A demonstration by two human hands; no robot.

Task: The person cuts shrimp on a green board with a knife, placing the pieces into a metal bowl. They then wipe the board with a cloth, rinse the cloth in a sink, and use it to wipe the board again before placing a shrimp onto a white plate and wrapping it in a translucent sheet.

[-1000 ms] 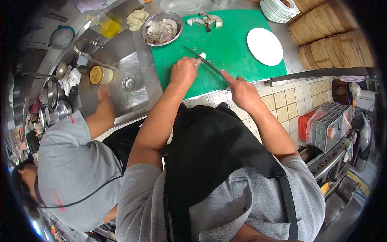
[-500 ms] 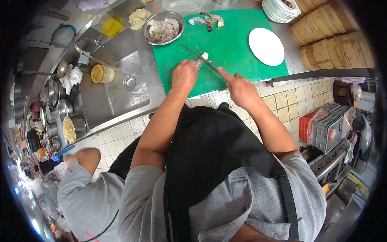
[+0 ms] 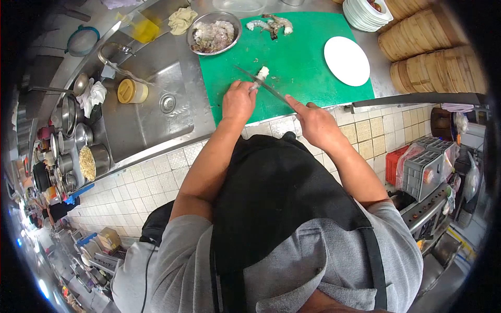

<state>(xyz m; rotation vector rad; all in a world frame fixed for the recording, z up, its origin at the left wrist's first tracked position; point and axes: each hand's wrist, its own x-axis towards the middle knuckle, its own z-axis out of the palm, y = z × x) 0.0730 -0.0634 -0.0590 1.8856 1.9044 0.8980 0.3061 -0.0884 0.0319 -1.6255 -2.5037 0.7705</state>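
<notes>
My right hand [image 3: 318, 124] grips a knife [image 3: 272, 91] by its handle, index finger stretched along the spine. The blade slants up and left over the green cutting board [image 3: 308, 62] and crosses a peeled shrimp [image 3: 263, 72]. Pinched around the shrimp's near end is my left hand [image 3: 238, 102], fingertips close beside the blade. Small scraps lie scattered around the blade. A metal bowl [image 3: 239, 41] of shrimp meat stands at the board's far left corner. Several whole shrimp [image 3: 284, 25] lie along the far edge.
A white plate [image 3: 347, 61] rests on the board's right side. Stacked dishes [image 3: 360, 18] and bamboo steamers [image 3: 422, 34] stand at right. On the left is a sink [image 3: 156, 125] with a running faucet [image 3: 104, 55] and a yellow-lidded tub [image 3: 130, 93]. Another person's grey sleeve [image 3: 128, 271] shows behind me.
The white shrimp piece shows more fully beyond the blade, and my left fingertips have shifted slightly. The person behind at left has moved back, mostly out of sight.
</notes>
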